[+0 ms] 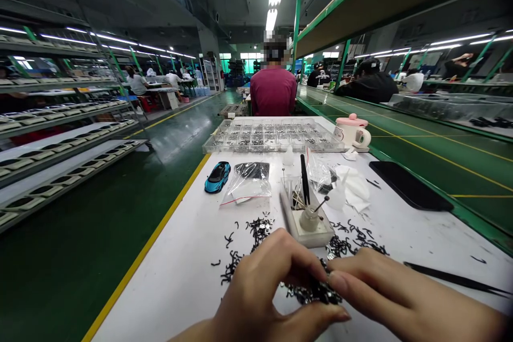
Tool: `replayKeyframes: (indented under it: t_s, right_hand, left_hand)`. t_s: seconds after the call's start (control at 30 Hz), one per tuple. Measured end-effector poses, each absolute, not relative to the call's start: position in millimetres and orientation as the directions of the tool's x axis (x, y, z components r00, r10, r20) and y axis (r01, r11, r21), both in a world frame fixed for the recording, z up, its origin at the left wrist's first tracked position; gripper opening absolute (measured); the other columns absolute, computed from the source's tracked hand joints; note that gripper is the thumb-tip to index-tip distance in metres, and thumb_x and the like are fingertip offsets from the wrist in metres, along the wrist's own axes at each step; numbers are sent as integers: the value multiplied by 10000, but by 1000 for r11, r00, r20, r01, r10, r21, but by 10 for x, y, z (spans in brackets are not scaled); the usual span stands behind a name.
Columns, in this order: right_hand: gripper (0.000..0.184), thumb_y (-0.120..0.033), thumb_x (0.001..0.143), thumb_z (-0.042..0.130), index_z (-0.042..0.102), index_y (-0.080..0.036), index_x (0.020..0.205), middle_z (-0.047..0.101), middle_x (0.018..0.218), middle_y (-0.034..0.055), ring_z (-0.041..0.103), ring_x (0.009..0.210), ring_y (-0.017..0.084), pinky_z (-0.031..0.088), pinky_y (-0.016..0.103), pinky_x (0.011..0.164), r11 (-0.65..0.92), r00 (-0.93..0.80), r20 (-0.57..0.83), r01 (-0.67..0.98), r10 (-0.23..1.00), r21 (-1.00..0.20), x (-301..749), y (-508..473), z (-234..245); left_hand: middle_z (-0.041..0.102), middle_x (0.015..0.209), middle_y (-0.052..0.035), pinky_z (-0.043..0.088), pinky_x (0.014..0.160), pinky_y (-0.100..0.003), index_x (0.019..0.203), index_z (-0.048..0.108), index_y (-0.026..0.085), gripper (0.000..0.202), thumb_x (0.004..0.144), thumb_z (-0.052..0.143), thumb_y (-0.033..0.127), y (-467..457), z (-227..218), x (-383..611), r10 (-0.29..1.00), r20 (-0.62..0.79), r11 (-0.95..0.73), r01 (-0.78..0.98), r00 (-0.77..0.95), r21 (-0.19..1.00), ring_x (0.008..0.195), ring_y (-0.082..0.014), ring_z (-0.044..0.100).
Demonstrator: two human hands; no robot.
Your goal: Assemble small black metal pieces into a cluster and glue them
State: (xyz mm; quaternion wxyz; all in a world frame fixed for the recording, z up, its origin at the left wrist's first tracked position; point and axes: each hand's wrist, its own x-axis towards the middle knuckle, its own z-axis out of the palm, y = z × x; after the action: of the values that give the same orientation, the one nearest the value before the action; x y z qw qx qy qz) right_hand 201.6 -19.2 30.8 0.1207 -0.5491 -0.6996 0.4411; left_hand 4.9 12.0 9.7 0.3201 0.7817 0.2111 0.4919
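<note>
Low over the white table, my left hand point(264, 283) curls its fingers and thumb around a small black part point(319, 289), whose exact kind I cannot make out. From the right, my right hand point(372, 283) reaches in with thumb and forefinger pinched together at the same spot; whatever is between those fingertips is too small to name. Under and around both hands lie many small black curved pieces point(230, 270) and shiny metal bits point(264, 224). Just beyond stands a pale tool holder point(310, 230) with a small bottle and upright black tweezers point(305, 179).
Black tweezers point(452, 277) lie at the right. Farther back are a blue toy car point(217, 177), a plastic bag point(250, 181), crumpled tissue point(355, 187), a black tray point(409, 184), a pink-lidded mug point(351, 131) and a clear compartment box point(272, 144). A co-worker point(273, 91) sits ahead.
</note>
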Motion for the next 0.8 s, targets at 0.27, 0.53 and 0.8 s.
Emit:
replayKeyframes:
  t_s: [0.27,0.53,0.8]
  right_hand:
    - [602,-752,867,379,658,-218,885,529,643,-12,411,480,86,361,160,401,-112,-359,-306,471,882,-875,2120,-206,264]
    - [482,-458,1033,194,536,-261,757,659,726,-11,678,756,160,532,202,571,553,-454,315,691,833,-465,2030,-209,322]
    - [461,-405,1044,160,502,-249,777,645,787,-5,650,717,168,515,270,613,554,-499,244,728,832,-403,2051,-246,301]
  left_hand:
    - [607,757,-19,505,592,-170,883,580,166,282,722,810,187,119,129,54,611,675,-747,20,415,664,654,-113,587]
    - [605,740,-10,536,596,-158,844,598,171,296,685,840,232,107,177,45,692,632,-671,-9,349,741,649,-116,594]
    - [611,738,4,520,619,-135,848,600,182,306,675,850,220,94,179,36,669,640,-690,-4,378,724,659,-100,596]
